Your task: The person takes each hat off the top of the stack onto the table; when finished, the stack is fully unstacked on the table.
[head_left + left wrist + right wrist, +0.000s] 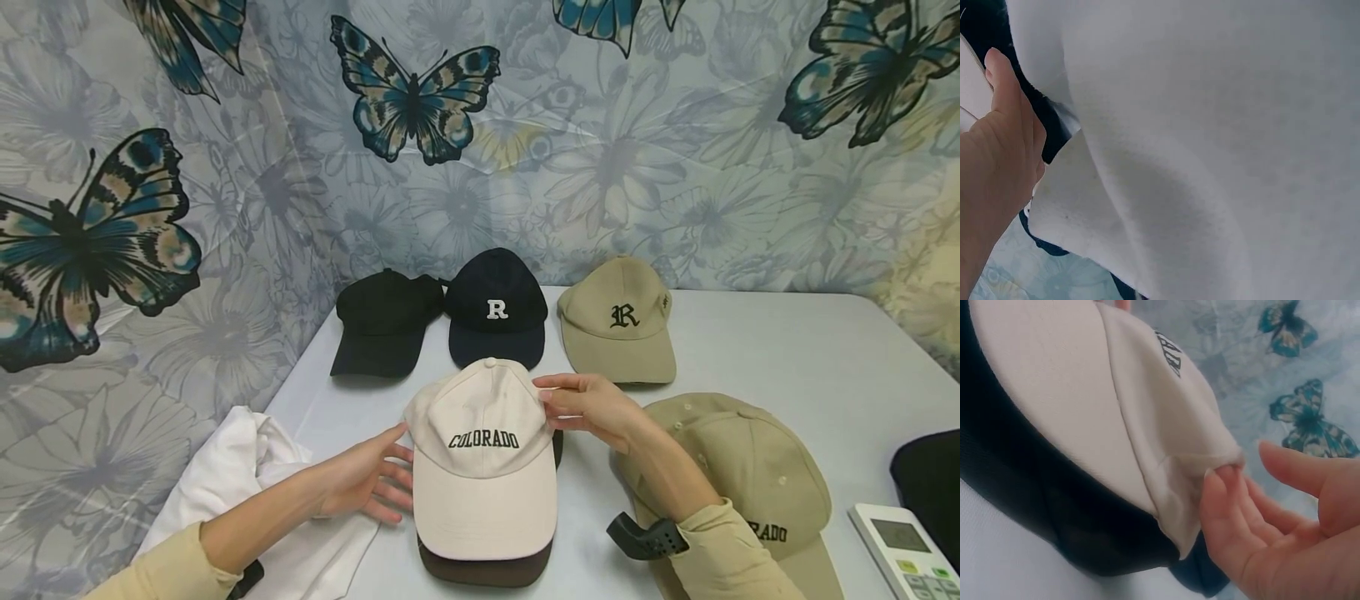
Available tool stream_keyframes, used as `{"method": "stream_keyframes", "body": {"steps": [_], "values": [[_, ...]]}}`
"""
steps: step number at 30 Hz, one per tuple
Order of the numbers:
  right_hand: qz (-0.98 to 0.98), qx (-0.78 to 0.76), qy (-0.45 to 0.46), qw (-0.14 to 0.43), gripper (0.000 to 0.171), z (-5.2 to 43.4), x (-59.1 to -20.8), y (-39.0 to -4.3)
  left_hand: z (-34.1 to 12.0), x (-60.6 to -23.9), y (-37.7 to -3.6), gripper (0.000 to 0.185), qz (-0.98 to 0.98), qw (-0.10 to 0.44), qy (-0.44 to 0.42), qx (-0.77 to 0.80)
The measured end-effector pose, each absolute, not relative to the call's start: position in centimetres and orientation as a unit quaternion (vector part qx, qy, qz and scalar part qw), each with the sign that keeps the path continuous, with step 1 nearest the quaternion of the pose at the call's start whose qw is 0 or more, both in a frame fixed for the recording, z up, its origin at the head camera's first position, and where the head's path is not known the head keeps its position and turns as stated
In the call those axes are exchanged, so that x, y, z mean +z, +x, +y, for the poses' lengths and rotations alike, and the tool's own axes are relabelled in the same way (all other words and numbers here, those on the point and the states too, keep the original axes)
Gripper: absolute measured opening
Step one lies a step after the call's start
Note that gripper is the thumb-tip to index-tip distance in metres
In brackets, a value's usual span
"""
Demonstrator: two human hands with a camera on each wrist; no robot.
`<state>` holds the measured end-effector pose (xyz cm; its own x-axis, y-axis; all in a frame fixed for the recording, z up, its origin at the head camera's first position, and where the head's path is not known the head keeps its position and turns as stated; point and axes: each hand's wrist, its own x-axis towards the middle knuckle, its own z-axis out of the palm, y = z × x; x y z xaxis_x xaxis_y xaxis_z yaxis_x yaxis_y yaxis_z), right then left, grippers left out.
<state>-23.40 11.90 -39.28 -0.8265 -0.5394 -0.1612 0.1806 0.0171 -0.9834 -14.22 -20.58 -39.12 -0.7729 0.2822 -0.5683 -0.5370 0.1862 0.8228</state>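
A cream baseball cap [483, 517] lettered COLORADO sits on top of a dark brown cap [483, 571], whose brim shows below it. On the cream cap's left side, my left hand [367, 483] has its fingers spread, close to the brim. In the left wrist view the left hand [1007, 137] is seen edge-on beside it. My right hand [592, 407] is at the crown's right side. From the right wrist, the right hand's [1266, 519] fingertips touch the cream fabric [1172, 419], and its thumb stands apart.
Behind stand a black cap [382, 325], a navy cap [497, 283] with a white R and a khaki cap [618, 300]. A larger khaki cap [735, 450] lies under the right forearm. White cloth [232, 458] lies left; a remote control [900, 542] is right, by a black object [930, 475].
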Motion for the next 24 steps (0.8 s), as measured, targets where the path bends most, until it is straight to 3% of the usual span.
{"method": "stream_keyframes", "body": {"steps": [24], "values": [[0.688, -0.676, -0.157, 0.211, 0.049, 11.7, -37.5, -22.2, -21.1, -36.7, -14.2, 0.082, 0.703, 0.302, -0.062, 0.641]]}}
